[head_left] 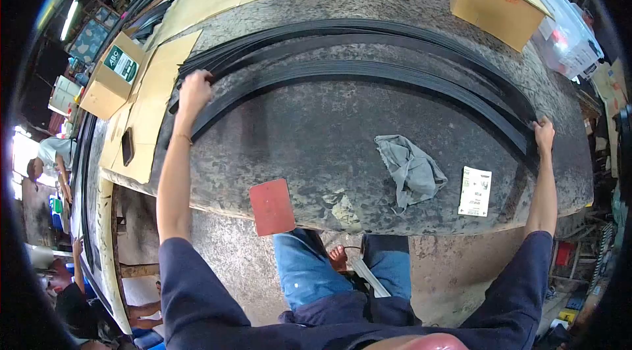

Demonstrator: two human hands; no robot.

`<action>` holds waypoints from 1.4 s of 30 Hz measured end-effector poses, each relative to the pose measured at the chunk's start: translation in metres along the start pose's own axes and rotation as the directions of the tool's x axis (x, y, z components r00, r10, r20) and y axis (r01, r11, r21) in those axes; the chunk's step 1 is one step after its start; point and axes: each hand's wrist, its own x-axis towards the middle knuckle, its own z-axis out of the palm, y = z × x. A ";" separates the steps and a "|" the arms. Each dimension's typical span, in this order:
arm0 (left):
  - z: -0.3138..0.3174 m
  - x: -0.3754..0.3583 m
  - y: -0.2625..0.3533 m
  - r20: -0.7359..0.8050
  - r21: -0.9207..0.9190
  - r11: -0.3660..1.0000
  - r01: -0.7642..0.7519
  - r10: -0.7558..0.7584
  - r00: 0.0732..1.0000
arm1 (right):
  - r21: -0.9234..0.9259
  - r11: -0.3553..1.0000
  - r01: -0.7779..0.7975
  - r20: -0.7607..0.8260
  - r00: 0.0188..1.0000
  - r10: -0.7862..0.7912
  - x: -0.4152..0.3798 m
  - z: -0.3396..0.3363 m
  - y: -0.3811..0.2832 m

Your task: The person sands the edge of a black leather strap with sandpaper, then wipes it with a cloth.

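Long black strips (342,37) lie in bundles across the dark table, curved in this view. My left hand (196,88) is at their left end, fingers closed around a strip. At the right end, my right hand (544,133) pinches the strips' edge. A nearer bundle of black strips (355,70) runs below the far one. Between my arms lie a crumpled grey cloth (411,172), a white printed label (474,190) and a red sheet (272,207) at the table's front edge.
Flat cardboard (148,113) covers the table's left side, bearing a phone (128,146) and a cardboard box (113,77). Another box (497,7) and a clear plastic bin (563,27) stand at the back right. Other people are at the far left, one a person in a light shirt (56,152).
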 end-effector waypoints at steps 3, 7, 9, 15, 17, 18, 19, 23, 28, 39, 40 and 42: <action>0.001 0.039 -0.014 -0.064 0.106 0.994 0.042 -0.036 0.997 | 0.137 0.986 0.091 0.068 0.993 -0.101 -0.006 -0.003 -0.010; 0.057 0.050 -0.008 0.097 0.307 0.940 0.149 -0.187 0.978 | 0.035 0.992 0.122 0.082 0.989 -0.124 -0.018 -0.004 -0.030; 0.063 0.035 0.018 0.047 0.368 0.923 0.116 -0.143 0.989 | -0.058 0.997 -0.051 0.105 0.993 0.057 -0.023 -0.015 -0.049; 0.113 0.057 -0.005 0.194 -0.013 0.919 0.394 -0.384 0.902 | -0.037 0.972 -0.232 -0.060 0.972 0.229 -0.031 0.002 -0.073; 0.122 0.055 -0.006 0.151 0.195 0.944 0.265 -0.296 0.943 | -0.020 0.972 -0.235 -0.082 0.969 0.233 -0.032 0.002 -0.070; 0.096 0.050 0.021 0.212 0.131 0.939 0.319 -0.341 0.916 | 0.045 0.985 -0.165 -0.106 0.980 0.169 -0.031 0.000 -0.066; 0.081 0.044 0.037 0.280 0.073 0.926 0.372 -0.377 0.883 | 0.105 0.990 -0.097 -0.131 0.985 0.110 -0.032 -0.003 -0.060; 0.046 -0.018 0.050 0.091 -0.016 1.000 0.003 -0.002 0.996 | -0.023 1.000 0.014 -0.298 0.954 -0.020 -0.059 -0.057 -0.009; 0.011 -0.133 0.078 0.046 -0.200 0.979 -0.039 0.049 0.998 | 0.148 0.939 -0.312 -0.170 0.927 0.335 -0.182 -0.088 0.060; -0.070 -0.204 0.285 0.081 -0.503 0.850 -0.153 0.222 0.972 | 0.284 0.890 -0.356 -0.369 0.816 0.444 -0.223 -0.066 0.039; -0.071 -0.212 0.294 0.049 -0.532 0.828 -0.178 0.241 0.969 | 0.278 0.890 -0.360 -0.379 0.811 0.446 -0.223 -0.066 0.033; -0.075 -0.232 0.312 0.025 -0.602 0.780 -0.172 0.233 0.972 | 0.252 0.887 -0.388 -0.372 0.807 0.459 -0.223 -0.066 0.032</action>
